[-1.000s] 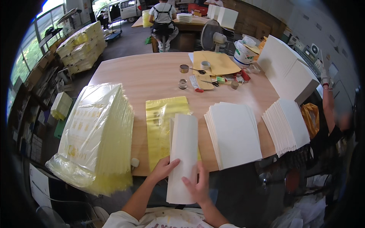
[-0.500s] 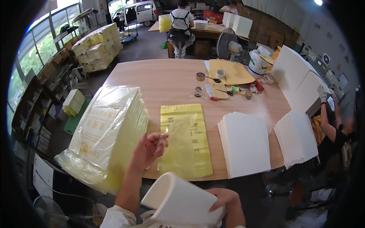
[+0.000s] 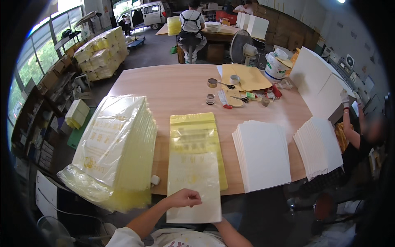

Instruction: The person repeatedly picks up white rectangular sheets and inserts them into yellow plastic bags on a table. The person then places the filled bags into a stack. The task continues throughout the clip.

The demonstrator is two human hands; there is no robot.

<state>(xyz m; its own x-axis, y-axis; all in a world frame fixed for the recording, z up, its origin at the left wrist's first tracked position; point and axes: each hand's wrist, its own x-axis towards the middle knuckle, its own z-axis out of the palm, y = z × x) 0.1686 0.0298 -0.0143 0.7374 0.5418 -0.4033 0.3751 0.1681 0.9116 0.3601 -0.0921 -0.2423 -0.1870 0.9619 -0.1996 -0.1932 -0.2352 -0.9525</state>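
Observation:
A white sheet stack [image 3: 193, 212] extends over the table's near edge, its upper part inside a clear, yellowish printed plastic bag [image 3: 195, 164]. Above the stack's lower part is my left hand [image 3: 187, 198], fingers curled closed; whether it pinches the bag's edge cannot be made out. My right forearm reaches up from below to the stack's lower right corner, and the stack hides that hand. Under the bag lies a pile of flat yellow plastic bags [image 3: 220, 152].
Left stands a tall pile of filled bags [image 3: 111, 140], with a small white object [image 3: 155, 180] beside it. Two white sheet stacks [image 3: 263, 156] [image 3: 319, 148] lie right. Scissors [image 3: 228, 86], tape rolls [image 3: 212, 83] and brown envelopes [image 3: 253, 78] lie farther back. A co-worker's gloved hands [image 3: 345, 98] are at right.
The white stack has swung from my lap up into the bag and now lies flatter. My left hand has moved down and right over it. My right hand has gone out of sight beneath the stack.

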